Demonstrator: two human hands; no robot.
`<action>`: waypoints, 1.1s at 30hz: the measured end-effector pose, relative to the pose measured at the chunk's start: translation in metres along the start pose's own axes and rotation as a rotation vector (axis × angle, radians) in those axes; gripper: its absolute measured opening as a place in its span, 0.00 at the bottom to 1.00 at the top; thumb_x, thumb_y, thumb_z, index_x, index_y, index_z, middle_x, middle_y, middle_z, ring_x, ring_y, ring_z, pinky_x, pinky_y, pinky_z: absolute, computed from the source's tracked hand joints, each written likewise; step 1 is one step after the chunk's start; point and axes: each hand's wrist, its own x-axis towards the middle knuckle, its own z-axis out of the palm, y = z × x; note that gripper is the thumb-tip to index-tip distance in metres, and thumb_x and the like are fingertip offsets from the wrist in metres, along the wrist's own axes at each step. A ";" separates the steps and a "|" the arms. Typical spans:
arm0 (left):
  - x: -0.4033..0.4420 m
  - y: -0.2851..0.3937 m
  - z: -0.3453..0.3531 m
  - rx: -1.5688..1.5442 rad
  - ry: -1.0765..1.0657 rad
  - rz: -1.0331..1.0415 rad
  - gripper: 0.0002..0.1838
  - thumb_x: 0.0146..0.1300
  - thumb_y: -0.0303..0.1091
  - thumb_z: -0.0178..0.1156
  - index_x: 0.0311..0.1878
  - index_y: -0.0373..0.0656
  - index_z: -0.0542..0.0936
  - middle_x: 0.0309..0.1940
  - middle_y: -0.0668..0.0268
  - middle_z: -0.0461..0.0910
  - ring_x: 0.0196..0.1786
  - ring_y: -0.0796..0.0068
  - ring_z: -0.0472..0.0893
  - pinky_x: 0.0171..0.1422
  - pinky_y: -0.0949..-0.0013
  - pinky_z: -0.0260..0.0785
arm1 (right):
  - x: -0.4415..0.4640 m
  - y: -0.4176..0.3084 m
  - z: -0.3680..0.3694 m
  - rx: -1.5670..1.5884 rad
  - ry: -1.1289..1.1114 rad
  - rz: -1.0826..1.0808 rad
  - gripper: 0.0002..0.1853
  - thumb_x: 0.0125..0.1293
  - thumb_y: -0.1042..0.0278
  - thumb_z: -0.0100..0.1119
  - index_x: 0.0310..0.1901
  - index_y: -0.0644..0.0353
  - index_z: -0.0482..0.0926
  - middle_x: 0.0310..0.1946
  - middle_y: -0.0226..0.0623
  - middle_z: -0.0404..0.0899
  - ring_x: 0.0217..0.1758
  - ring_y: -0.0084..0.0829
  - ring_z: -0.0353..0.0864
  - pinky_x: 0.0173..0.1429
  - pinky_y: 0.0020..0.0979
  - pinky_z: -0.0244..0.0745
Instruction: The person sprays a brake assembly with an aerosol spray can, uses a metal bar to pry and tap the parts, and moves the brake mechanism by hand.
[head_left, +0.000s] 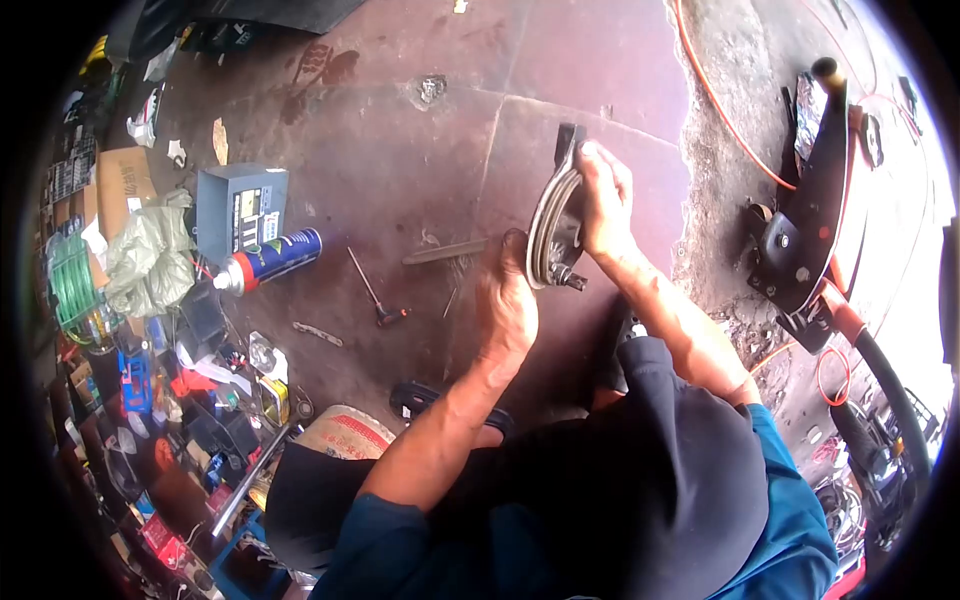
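A round metal part (553, 228) with a grooved rim, a short lever at its top and a threaded stub at its bottom is held up on edge above the floor. My left hand (508, 300) presses against its left side, with the fingers partly hidden. Around the right side of the part, near the lever, my right hand (606, 205) is closed. On the floor to the left lie a screwdriver-like tool (372, 290) with a dark and orange handle and a long flat bar (445, 252).
A blue spray can (275, 258) lies beside a grey box (240, 210) at the left. Piled tools and packaging fill the far left. An orange hose (735, 128) runs along the right, near a black machine (800, 240). A woven sack (345, 433) sits by my legs.
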 end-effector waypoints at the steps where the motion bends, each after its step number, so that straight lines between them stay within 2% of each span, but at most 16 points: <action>1: -0.004 0.001 0.003 -0.062 0.038 -0.009 0.27 0.76 0.52 0.43 0.42 0.34 0.79 0.30 0.63 0.79 0.34 0.74 0.76 0.40 0.66 0.69 | -0.001 -0.004 -0.007 -0.016 -0.107 0.014 0.34 0.70 0.51 0.57 0.59 0.81 0.67 0.39 0.37 0.80 0.43 0.23 0.75 0.49 0.26 0.72; 2: -0.008 0.002 0.006 -0.124 0.077 -0.015 0.26 0.76 0.50 0.44 0.43 0.33 0.79 0.32 0.63 0.80 0.36 0.72 0.77 0.43 0.64 0.69 | -0.004 -0.005 -0.006 -0.028 -0.084 0.004 0.33 0.70 0.51 0.57 0.58 0.80 0.68 0.39 0.36 0.80 0.42 0.23 0.75 0.48 0.26 0.72; 4: -0.008 -0.005 0.012 -0.079 0.141 0.227 0.25 0.76 0.49 0.44 0.45 0.33 0.79 0.34 0.61 0.80 0.38 0.72 0.77 0.44 0.64 0.69 | -0.008 -0.009 0.000 -0.055 -0.035 -0.036 0.31 0.70 0.51 0.57 0.56 0.79 0.70 0.37 0.34 0.79 0.40 0.22 0.74 0.46 0.27 0.72; 5: -0.008 -0.015 0.012 -0.089 0.134 0.211 0.25 0.76 0.48 0.43 0.47 0.33 0.79 0.36 0.61 0.80 0.39 0.72 0.76 0.46 0.64 0.69 | -0.013 -0.013 0.005 -0.067 0.056 -0.034 0.27 0.70 0.50 0.56 0.49 0.74 0.75 0.35 0.32 0.78 0.38 0.23 0.74 0.44 0.26 0.71; 9: -0.008 0.010 0.021 -0.124 0.184 0.213 0.24 0.77 0.44 0.40 0.48 0.32 0.78 0.38 0.58 0.80 0.40 0.70 0.77 0.46 0.64 0.69 | -0.018 -0.014 0.013 0.118 0.373 0.456 0.23 0.68 0.44 0.52 0.40 0.61 0.78 0.32 0.33 0.76 0.35 0.30 0.75 0.40 0.34 0.73; 12: 0.004 -0.002 0.028 -0.230 0.152 0.389 0.21 0.75 0.42 0.42 0.48 0.33 0.78 0.43 0.56 0.80 0.44 0.64 0.79 0.49 0.62 0.69 | -0.026 -0.015 0.008 0.208 0.357 0.550 0.23 0.68 0.43 0.50 0.40 0.60 0.78 0.32 0.35 0.76 0.36 0.31 0.75 0.40 0.38 0.73; 14: 0.011 0.011 0.028 0.165 0.177 0.764 0.26 0.75 0.44 0.37 0.51 0.31 0.78 0.44 0.54 0.81 0.48 0.64 0.79 0.53 0.64 0.71 | -0.016 0.057 -0.005 0.524 0.434 0.534 0.22 0.69 0.46 0.46 0.39 0.58 0.77 0.27 0.36 0.75 0.28 0.31 0.76 0.32 0.35 0.75; 16: 0.017 0.015 0.038 0.110 0.131 0.628 0.28 0.75 0.49 0.38 0.50 0.32 0.78 0.44 0.53 0.80 0.48 0.58 0.79 0.55 0.60 0.69 | -0.021 0.019 -0.004 0.685 0.324 0.568 0.20 0.68 0.47 0.45 0.36 0.57 0.75 0.25 0.37 0.75 0.25 0.34 0.77 0.29 0.36 0.76; 17: 0.018 0.014 0.039 0.091 0.113 0.679 0.26 0.74 0.48 0.41 0.48 0.32 0.77 0.41 0.52 0.79 0.45 0.55 0.78 0.52 0.58 0.68 | -0.016 0.022 -0.009 0.757 0.260 0.593 0.19 0.68 0.47 0.46 0.32 0.55 0.74 0.23 0.37 0.75 0.25 0.35 0.77 0.30 0.38 0.77; 18: 0.018 0.014 0.041 0.069 0.087 0.731 0.24 0.73 0.47 0.44 0.46 0.32 0.77 0.38 0.52 0.77 0.42 0.52 0.77 0.49 0.57 0.68 | -0.018 -0.002 0.006 0.647 0.380 0.598 0.19 0.67 0.47 0.46 0.30 0.55 0.73 0.20 0.35 0.74 0.22 0.35 0.76 0.28 0.38 0.76; 22: -0.015 0.028 0.035 0.066 0.049 0.403 0.28 0.76 0.51 0.39 0.51 0.33 0.78 0.44 0.56 0.80 0.48 0.65 0.77 0.52 0.62 0.68 | -0.012 0.009 -0.007 0.836 0.216 0.650 0.20 0.67 0.48 0.46 0.28 0.55 0.73 0.18 0.36 0.72 0.19 0.35 0.73 0.25 0.39 0.74; 23: -0.013 0.012 0.040 -0.005 0.084 0.440 0.30 0.76 0.55 0.39 0.48 0.34 0.78 0.37 0.61 0.79 0.39 0.72 0.77 0.44 0.66 0.68 | -0.006 0.005 -0.006 0.878 0.177 0.656 0.20 0.67 0.47 0.45 0.27 0.55 0.72 0.18 0.36 0.71 0.18 0.35 0.72 0.24 0.39 0.73; 26: -0.007 0.010 0.022 -0.026 -0.089 0.088 0.33 0.74 0.61 0.40 0.42 0.37 0.78 0.28 0.67 0.76 0.29 0.78 0.73 0.34 0.71 0.65 | -0.001 0.004 -0.005 0.685 0.275 0.596 0.20 0.68 0.47 0.44 0.26 0.54 0.71 0.17 0.35 0.70 0.17 0.33 0.70 0.21 0.35 0.70; 27: -0.002 0.008 0.025 -0.077 -0.099 0.114 0.35 0.72 0.65 0.38 0.38 0.39 0.77 0.22 0.71 0.72 0.23 0.80 0.70 0.29 0.73 0.62 | 0.000 0.004 -0.007 0.691 0.247 0.571 0.20 0.68 0.47 0.44 0.27 0.54 0.71 0.17 0.35 0.70 0.17 0.32 0.70 0.20 0.35 0.70; 30: -0.001 0.012 0.017 -0.097 -0.200 0.140 0.32 0.73 0.62 0.41 0.36 0.40 0.77 0.22 0.75 0.69 0.23 0.85 0.66 0.26 0.76 0.58 | -0.005 0.005 -0.010 0.681 0.223 0.547 0.17 0.69 0.50 0.45 0.30 0.55 0.72 0.19 0.35 0.71 0.19 0.32 0.72 0.21 0.34 0.70; 33: 0.000 0.008 0.011 -0.075 -0.240 0.089 0.34 0.71 0.66 0.40 0.30 0.41 0.76 0.19 0.76 0.66 0.22 0.85 0.66 0.25 0.75 0.58 | -0.006 0.003 -0.006 0.618 0.261 0.581 0.14 0.72 0.56 0.45 0.33 0.54 0.73 0.21 0.32 0.70 0.21 0.30 0.72 0.22 0.32 0.70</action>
